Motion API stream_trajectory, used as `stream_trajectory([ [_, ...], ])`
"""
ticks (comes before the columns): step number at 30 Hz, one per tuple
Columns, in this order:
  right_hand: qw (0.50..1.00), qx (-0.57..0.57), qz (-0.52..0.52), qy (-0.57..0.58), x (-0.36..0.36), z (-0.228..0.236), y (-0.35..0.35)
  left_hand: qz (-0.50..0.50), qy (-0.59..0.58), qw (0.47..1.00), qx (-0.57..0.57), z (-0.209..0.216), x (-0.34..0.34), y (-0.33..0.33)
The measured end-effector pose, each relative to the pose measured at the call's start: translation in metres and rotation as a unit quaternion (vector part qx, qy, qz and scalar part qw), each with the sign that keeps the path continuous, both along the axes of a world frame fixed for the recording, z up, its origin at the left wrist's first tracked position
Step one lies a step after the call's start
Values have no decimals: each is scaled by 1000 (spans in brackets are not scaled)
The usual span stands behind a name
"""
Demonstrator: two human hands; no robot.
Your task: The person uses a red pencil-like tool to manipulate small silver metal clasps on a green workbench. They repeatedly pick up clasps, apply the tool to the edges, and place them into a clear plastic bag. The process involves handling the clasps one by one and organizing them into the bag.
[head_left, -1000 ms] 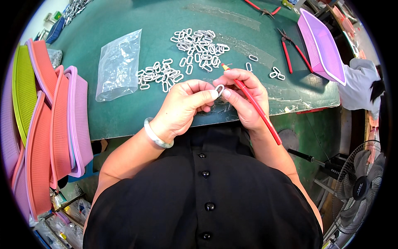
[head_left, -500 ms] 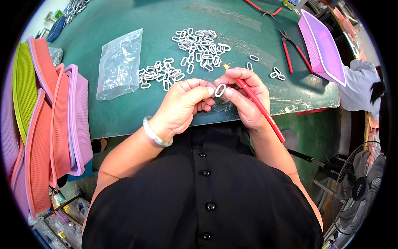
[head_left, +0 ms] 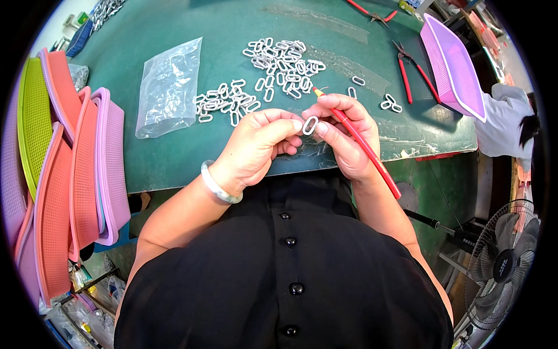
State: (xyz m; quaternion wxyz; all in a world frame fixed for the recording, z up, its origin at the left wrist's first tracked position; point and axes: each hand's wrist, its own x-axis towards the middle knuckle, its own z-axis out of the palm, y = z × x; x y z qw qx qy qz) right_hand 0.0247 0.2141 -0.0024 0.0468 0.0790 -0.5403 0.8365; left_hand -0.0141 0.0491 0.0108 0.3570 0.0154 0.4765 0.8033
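Note:
Just past the table's near edge, a small pale oval ring (head_left: pixel 306 129) is held up on a slant between my two hands. My left hand (head_left: pixel 247 148) pinches its left side between thumb and fingers; a pale bangle circles that wrist. My right hand (head_left: pixel 351 142) is closed around a red pencil (head_left: pixel 372 154), its yellowish tip pointing away from me, while the right thumb reaches the ring's other side. Beyond the hands lie two heaps of similar oval rings, a larger heap (head_left: pixel 289 65) and a smaller heap (head_left: pixel 225 101). Several loose rings (head_left: pixel 390 103) rest further right.
A clear plastic bag (head_left: pixel 167 90) lies flat on the green table (head_left: pixel 232 23). Red-handled pliers (head_left: pixel 406 78) and another red-handled tool (head_left: pixel 378 18) are at the right, near a purple basket (head_left: pixel 450 72). Stacked baskets (head_left: pixel 113 168) stand left; a fan (head_left: pixel 504 264) stands right, below another person's sleeve (head_left: pixel 505 131).
Almost nothing differs. The view has shifted very slightly; both hands keep the same hold on the ring and pencil.

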Motion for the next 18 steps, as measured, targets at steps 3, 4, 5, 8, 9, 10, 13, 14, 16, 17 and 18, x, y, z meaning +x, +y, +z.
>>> stream_trajectory([
  [3,1000,1,1,-1,0,-1,0,0,1,1000,-6,0,0,0],
  [4,1000,1,2,0,0,-2,0,0,1,1000,-7,0,0,0],
  [5,1000,2,2,1,0,-2,0,-1,2,1000,-9,-1,0,1],
  [8,1000,0,3,3,0,-3,0,-2,3,1000,-18,-1,0,1],
  [9,1000,-3,3,1,0,-4,0,-3,3,1000,-23,-2,0,1],
  [10,1000,-6,4,-1,0,-4,0,-3,2,1000,-24,-1,0,1],
  [13,1000,-10,5,2,1,-5,0,-2,1,1000,-29,-1,0,2],
  [14,1000,-9,5,1,1,-5,0,-3,0,1000,-30,-1,0,3],
  [16,1000,-9,6,-2,1,-4,0,-2,-1,1000,-31,-1,1,3],
  [17,1000,-8,6,-2,1,-4,1,-2,-1,1000,-30,-1,1,3],
  [18,1000,-7,5,-2,1,-4,1,-1,-1,1000,-30,-1,1,3],
])
